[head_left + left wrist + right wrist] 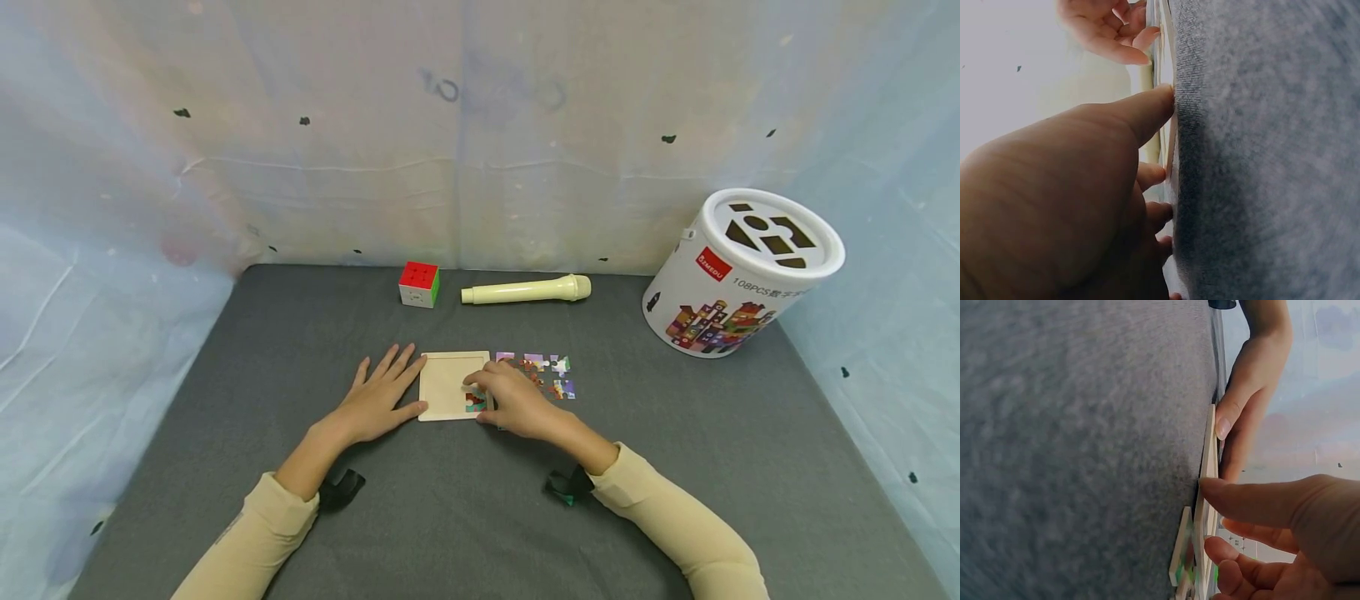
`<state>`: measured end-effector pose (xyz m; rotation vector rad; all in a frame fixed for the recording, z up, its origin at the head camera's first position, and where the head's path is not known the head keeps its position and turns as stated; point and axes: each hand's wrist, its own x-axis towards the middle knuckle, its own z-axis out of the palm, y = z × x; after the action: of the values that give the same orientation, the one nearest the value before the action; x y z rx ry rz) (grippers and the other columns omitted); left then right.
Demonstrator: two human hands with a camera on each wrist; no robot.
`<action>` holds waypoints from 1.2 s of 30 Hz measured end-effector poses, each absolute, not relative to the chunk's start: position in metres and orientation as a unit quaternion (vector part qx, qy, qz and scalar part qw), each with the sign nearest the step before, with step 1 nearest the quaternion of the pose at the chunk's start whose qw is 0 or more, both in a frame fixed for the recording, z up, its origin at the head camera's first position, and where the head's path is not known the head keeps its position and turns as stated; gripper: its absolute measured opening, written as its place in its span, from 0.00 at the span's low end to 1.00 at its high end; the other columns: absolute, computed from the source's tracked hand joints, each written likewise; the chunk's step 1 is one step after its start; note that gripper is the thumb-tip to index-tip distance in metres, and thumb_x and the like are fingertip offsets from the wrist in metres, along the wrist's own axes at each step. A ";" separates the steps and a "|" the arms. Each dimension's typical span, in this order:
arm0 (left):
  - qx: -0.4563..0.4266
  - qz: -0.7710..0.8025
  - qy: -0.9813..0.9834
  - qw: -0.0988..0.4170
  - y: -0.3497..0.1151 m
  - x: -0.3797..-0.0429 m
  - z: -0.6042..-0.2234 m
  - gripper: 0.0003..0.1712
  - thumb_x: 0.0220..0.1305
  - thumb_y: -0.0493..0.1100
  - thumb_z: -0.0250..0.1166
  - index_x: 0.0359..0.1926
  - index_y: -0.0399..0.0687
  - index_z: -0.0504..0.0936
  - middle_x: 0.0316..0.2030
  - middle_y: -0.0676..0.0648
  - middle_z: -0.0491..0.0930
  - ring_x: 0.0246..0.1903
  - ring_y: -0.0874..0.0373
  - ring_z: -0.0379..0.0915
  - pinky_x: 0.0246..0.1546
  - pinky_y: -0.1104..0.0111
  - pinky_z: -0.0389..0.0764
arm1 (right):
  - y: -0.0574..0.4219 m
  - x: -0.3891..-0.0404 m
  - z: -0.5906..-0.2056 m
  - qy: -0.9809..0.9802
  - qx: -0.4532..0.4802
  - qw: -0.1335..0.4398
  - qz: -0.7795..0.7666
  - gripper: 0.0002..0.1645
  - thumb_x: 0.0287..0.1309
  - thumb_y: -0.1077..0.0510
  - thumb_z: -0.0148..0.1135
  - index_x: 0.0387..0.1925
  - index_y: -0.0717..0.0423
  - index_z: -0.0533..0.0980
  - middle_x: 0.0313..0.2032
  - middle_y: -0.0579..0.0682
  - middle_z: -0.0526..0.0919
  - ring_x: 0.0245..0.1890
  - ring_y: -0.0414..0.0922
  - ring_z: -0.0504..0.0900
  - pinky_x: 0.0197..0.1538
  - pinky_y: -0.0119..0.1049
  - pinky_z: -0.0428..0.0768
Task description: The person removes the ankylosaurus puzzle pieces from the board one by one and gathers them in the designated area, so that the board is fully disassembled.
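A shallow wooden puzzle board point(444, 385) lies flat on the grey cloth between the hands. My left hand point(377, 402) rests at its left side with fingers spread, thumb tip at the lower left edge. In the left wrist view the left thumb point(1147, 112) touches the board's rim. My right hand point(517, 402) is over the board's right side, thumb at the lower right edge and forefinger reaching above the surface. Under it, colourful puzzle pieces point(475, 402) show in the lower right corner. Nothing shows pinched between the right fingers point(1219, 550).
Several loose puzzle pieces point(558, 387) lie right of the board, partly hidden by the right hand. Behind are a Rubik's cube point(418, 285) and a pale yellow toy microphone point(525, 290). A large white block bucket point(738, 275) stands at the back right, near the table's edge.
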<state>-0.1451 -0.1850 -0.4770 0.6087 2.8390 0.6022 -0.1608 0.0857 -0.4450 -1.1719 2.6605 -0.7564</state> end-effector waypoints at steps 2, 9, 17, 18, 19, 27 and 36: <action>0.209 0.209 0.952 0.081 -0.185 -0.145 -0.477 0.46 0.70 0.62 0.59 0.79 0.48 0.53 0.78 0.39 0.45 0.77 0.40 0.33 0.68 0.35 0.33 | 0.085 -0.160 -0.445 0.885 -0.390 0.066 -0.245 0.29 0.50 0.62 0.78 0.55 0.62 0.79 0.42 0.55 0.78 0.41 0.49 0.76 0.45 0.42 0.76; 0.274 0.224 0.934 0.039 -0.184 -0.148 -0.478 0.40 0.69 0.55 0.64 0.74 0.41 0.63 0.76 0.39 0.52 0.76 0.40 0.40 0.69 0.36 0.42 | 0.084 -0.162 -0.446 0.886 -0.393 0.068 -0.236 0.27 0.49 0.62 0.78 0.53 0.61 0.80 0.41 0.53 0.78 0.37 0.45 0.72 0.40 0.38 0.73; 0.328 0.250 0.911 0.030 -0.180 -0.148 -0.479 0.36 0.66 0.54 0.68 0.69 0.43 0.73 0.75 0.40 0.57 0.75 0.43 0.46 0.69 0.36 0.47 | 0.084 -0.166 -0.446 0.881 -0.395 0.083 -0.247 0.21 0.50 0.61 0.78 0.48 0.59 0.82 0.39 0.52 0.77 0.33 0.42 0.70 0.39 0.35 0.71; 0.330 0.253 0.909 0.030 -0.180 -0.148 -0.479 0.35 0.65 0.53 0.68 0.69 0.43 0.73 0.75 0.40 0.57 0.75 0.42 0.46 0.68 0.36 0.48 | 0.084 -0.166 -0.446 0.881 -0.392 0.088 -0.251 0.21 0.50 0.61 0.78 0.47 0.59 0.82 0.39 0.52 0.76 0.33 0.42 0.70 0.38 0.35 0.71; 0.331 0.253 0.909 0.031 -0.179 -0.148 -0.479 0.35 0.65 0.54 0.69 0.69 0.44 0.73 0.75 0.39 0.57 0.75 0.42 0.46 0.68 0.36 0.48 | 0.083 -0.166 -0.446 0.880 -0.389 0.091 -0.255 0.20 0.50 0.61 0.78 0.46 0.59 0.83 0.39 0.52 0.76 0.33 0.42 0.70 0.38 0.35 0.71; 0.329 0.251 0.909 0.043 -0.179 -0.148 -0.479 0.38 0.64 0.56 0.69 0.71 0.47 0.71 0.76 0.40 0.54 0.76 0.43 0.45 0.68 0.36 0.47 | 0.079 -0.168 -0.443 0.881 -0.379 0.100 -0.263 0.17 0.49 0.62 0.79 0.41 0.59 0.83 0.39 0.53 0.75 0.35 0.43 0.70 0.39 0.35 0.72; 0.330 0.256 0.908 0.043 -0.179 -0.146 -0.477 0.37 0.64 0.55 0.69 0.70 0.48 0.72 0.76 0.39 0.54 0.75 0.42 0.45 0.68 0.36 0.47 | 0.077 -0.169 -0.442 0.885 -0.367 0.104 -0.267 0.20 0.51 0.62 0.77 0.46 0.62 0.81 0.40 0.52 0.75 0.35 0.43 0.71 0.39 0.35 0.74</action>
<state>-0.1459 -0.1792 -0.4773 1.0087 2.7751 0.7834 -0.1687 0.0771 -0.4423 -1.0817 2.6104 -0.7875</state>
